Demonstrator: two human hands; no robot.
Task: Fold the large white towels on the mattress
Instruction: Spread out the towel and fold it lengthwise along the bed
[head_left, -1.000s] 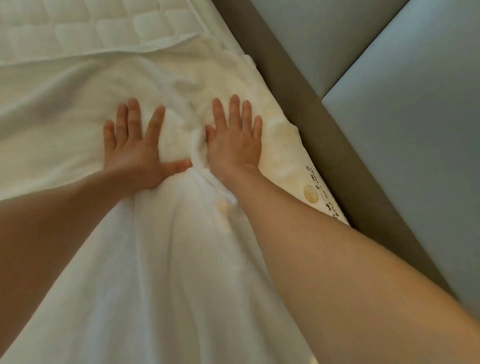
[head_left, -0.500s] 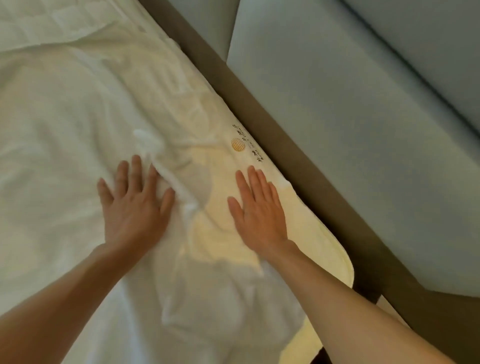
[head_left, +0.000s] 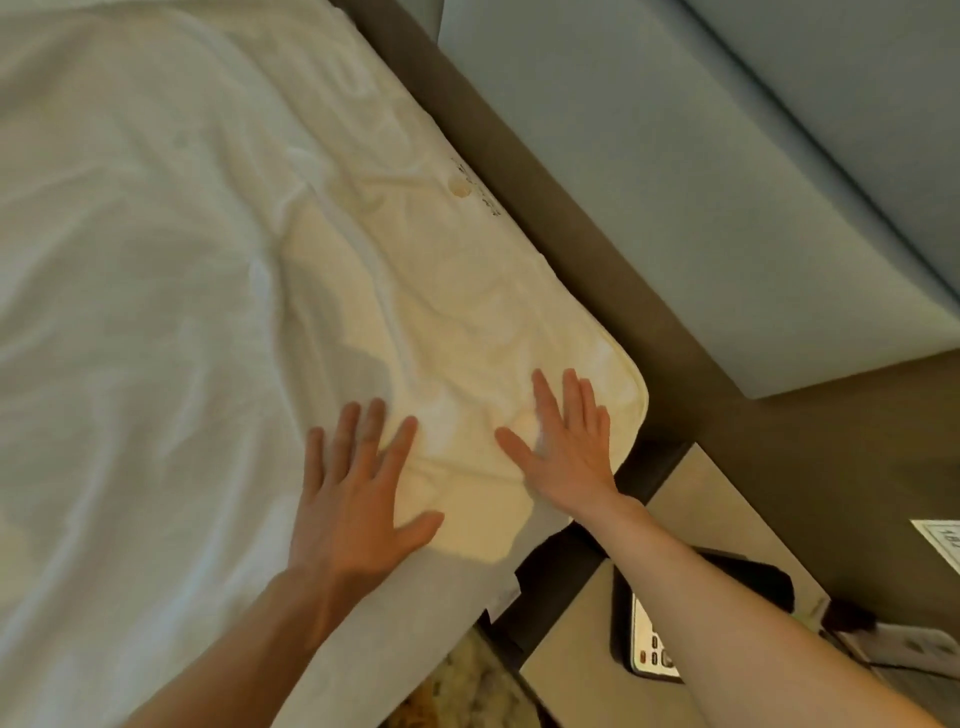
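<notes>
while flat on the towel (head_left: 156, 270), left hand (head_left: 358, 499) and right hand (head_left: 563, 452) splayed, apart; mattress label (head_left: 470, 192) unreadable

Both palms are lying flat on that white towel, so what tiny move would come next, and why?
Probably sweep the left hand leftward across the towel: wrinkles show there, while the right hand presses flat near the mattress corner.

Bare left hand (head_left: 358, 499), bare right hand (head_left: 566, 457), forearms (head_left: 727, 613) uncovered

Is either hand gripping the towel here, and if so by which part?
Nothing is held: left hand and right hand lie flat, fingers straight, on the white towel.
</notes>
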